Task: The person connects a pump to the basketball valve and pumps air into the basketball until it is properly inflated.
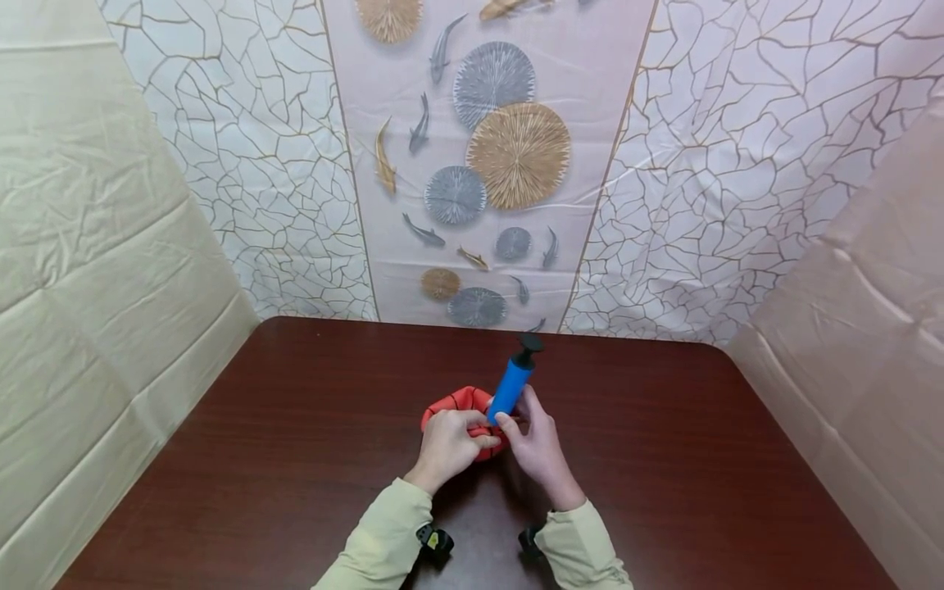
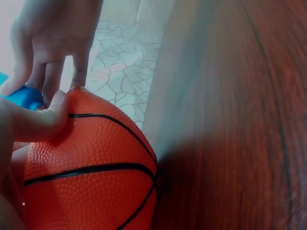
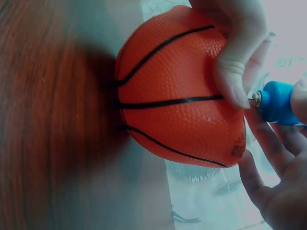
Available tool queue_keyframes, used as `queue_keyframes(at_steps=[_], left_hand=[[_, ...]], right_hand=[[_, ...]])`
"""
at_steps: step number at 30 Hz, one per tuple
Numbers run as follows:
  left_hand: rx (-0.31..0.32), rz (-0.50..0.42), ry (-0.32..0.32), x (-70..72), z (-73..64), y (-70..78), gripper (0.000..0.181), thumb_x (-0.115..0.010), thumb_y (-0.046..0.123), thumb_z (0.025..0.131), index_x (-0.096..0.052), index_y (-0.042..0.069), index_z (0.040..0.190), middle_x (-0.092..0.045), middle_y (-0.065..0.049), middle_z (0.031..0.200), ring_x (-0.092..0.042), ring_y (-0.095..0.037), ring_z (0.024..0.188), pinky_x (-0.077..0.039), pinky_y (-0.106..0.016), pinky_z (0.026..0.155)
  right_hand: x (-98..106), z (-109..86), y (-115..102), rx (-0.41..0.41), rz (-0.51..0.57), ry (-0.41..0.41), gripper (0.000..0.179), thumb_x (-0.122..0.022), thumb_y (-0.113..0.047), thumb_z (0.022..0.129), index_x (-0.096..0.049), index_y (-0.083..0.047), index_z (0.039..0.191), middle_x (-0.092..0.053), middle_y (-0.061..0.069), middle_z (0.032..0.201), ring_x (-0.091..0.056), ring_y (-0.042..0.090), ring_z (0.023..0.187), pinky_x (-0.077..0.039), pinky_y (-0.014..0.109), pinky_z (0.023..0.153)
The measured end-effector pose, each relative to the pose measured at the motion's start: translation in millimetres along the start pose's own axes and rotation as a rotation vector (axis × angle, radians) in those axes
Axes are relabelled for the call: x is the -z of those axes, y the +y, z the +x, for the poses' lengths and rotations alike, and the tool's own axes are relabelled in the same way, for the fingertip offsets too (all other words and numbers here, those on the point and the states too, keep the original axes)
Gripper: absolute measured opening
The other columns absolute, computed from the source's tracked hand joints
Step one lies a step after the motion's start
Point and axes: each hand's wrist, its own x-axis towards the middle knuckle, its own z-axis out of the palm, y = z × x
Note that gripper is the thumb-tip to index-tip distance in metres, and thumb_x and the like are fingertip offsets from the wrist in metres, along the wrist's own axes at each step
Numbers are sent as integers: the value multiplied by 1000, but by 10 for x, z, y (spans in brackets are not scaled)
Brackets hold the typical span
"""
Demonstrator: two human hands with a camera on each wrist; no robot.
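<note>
Ball (image 1: pixel 459 401): red-orange with black lines, out of round, resting on the dark wood tabletop (image 1: pixel 295 459) in front of the person. Lies mostly ahead of the left hand (image 1: pixel 451 442) and to the left of the right hand (image 1: pixel 541 449).

Left hand: grips the ball, thumb pressed onto its surface right beside the pump's nozzle.

Right hand: grips the lower barrel of the blue pump (image 1: pixel 510 391), thumb on the near side; other fingers extend behind it, close against the ball. Pump is tilted, black handle (image 1: pixel 529 348) uppermost and leaning right; nozzle end points down at the ball.

Right wrist view: metal needle (image 3: pixel 253 99) at the pump's tip meets the left thumb's tip at the ball's surface. Cannot tell whether it enters the ball.
</note>
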Motion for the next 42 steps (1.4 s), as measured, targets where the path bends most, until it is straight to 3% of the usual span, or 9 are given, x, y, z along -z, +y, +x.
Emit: queue_keyframes(at_steps=[11,18,25,35,42], left_hand=[[6,-46,-34,18,41,-28,16,-83,19,76,-76,8,84,-70,1,66,-42,1,50,-38,-16,53],[47,-76,10,40,82,-18,28,-85,23,73,-73,8,94,-70,-1,68,-53,0,55,-44,-17,58],[99,-75,17,63,119,-11,30,-84,22,75,-71,10,100,-67,1,64,-55,0,54,-46,-18,59],[99,-19,35,116,121,-46,28,-84,15,73,-73,6,97,-73,-3,72,-66,-8,62,-49,-20,61],[73,21,23,214,82,-76,23,-85,19,73,-76,8,92,-75,-2,77,-63,-8,62,-50,-23,63]], right_hand=[[-47,-24,-8,-41,-16,16,37,-65,-13,92,-50,-5,125,-70,19,114,-68,30,95,-53,30,81],[-54,-28,22,-32,-29,21,44,-65,-14,92,-47,-6,131,-68,19,119,-66,32,102,-54,34,81],[-120,-25,70,-5,-54,56,48,-67,-12,91,-45,-6,134,-68,21,119,-68,34,100,-55,27,75],[-232,-12,83,-7,-81,55,50,-67,-17,91,-44,-6,134,-69,19,117,-65,25,85,-48,23,65],[-166,4,-68,-125,3,-20,59,-72,-23,88,-44,-12,138,-65,15,124,-64,29,98,-53,35,78]])
